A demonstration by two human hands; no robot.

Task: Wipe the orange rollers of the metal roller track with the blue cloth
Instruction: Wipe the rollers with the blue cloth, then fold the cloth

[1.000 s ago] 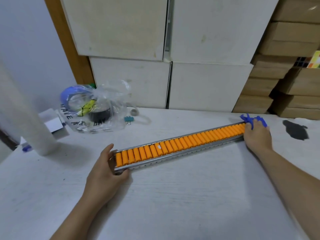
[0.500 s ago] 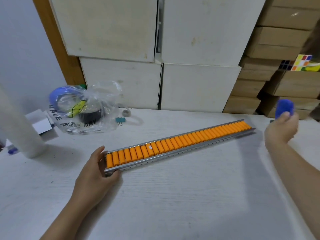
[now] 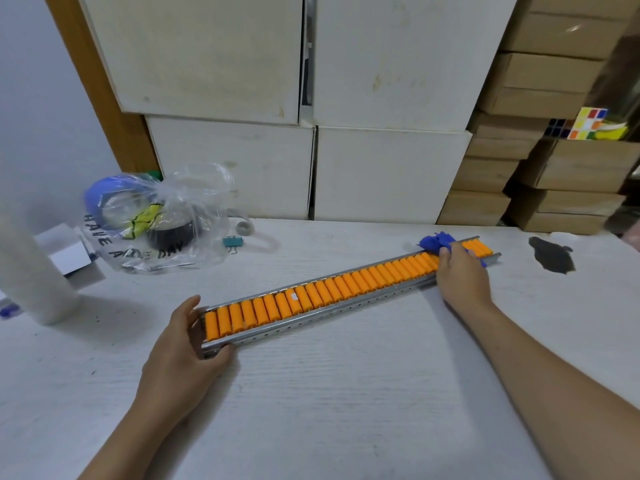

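A long metal roller track (image 3: 311,311) with a row of orange rollers (image 3: 346,285) lies diagonally across the white table, near end at the left, far end at the right. My left hand (image 3: 180,344) grips the near left end of the track. My right hand (image 3: 462,271) presses a crumpled blue cloth (image 3: 434,241) onto the rollers close to the far right end. A few rollers show beyond the cloth. One roller near the middle carries a small white mark.
A clear plastic bag (image 3: 156,220) with tape rolls sits at the back left beside a white roll (image 3: 31,271) and a small binder clip (image 3: 232,242). A dark stain (image 3: 552,258) marks the table at the right. White and cardboard boxes (image 3: 554,168) line the back.
My right hand lifted the blue cloth off the track's far end, then came back down onto the rollers near that end. My left hand kept its grip on the near end.
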